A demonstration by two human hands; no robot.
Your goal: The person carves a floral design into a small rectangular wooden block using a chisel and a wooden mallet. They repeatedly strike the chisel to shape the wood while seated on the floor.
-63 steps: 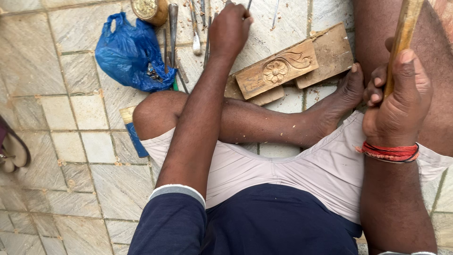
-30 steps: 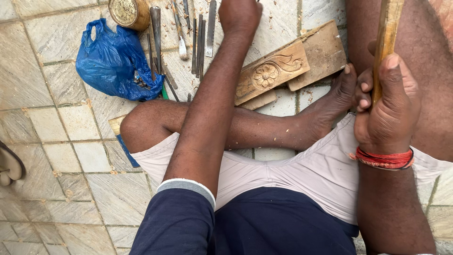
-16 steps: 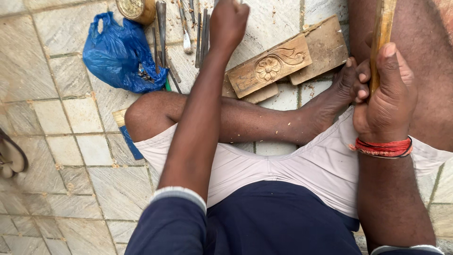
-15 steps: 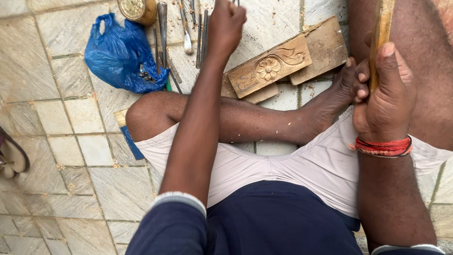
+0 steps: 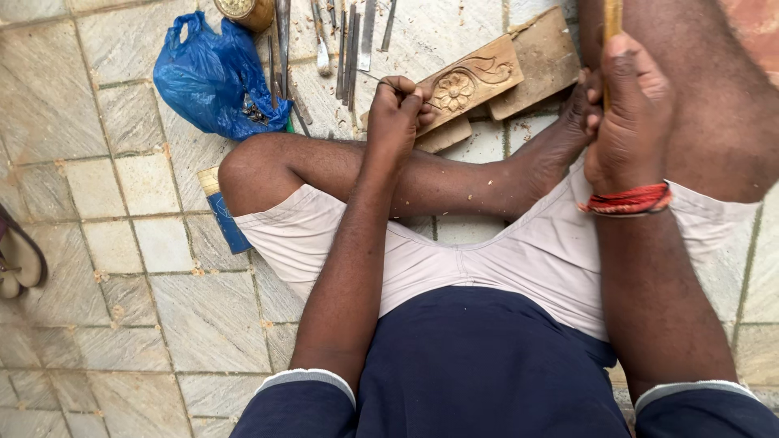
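I sit cross-legged on a stone-tiled floor. My left hand point(image 5: 398, 105) is a closed fist around a thin metal chisel, just left of a carved wooden panel point(image 5: 475, 79) with a flower relief. The panel lies across a plain wooden board point(image 5: 544, 57) beside my foot. My right hand point(image 5: 629, 113), with a red thread band at the wrist, grips a wooden mallet handle point(image 5: 613, 20) upright near my right knee. The handle's top runs out of view.
A row of metal chisels point(image 5: 349, 40) lies on the floor beyond the panel. A blue plastic bag point(image 5: 211, 77) and a round tin point(image 5: 243, 10) sit at the upper left. A blue and yellow box point(image 5: 223, 215) lies under my knee, a sandal point(image 5: 16, 259) at the left edge.
My left hand has drawn back from the row of chisels to the near end of the carved panel, closed in a fist. My right hand has kept hold of the handle.
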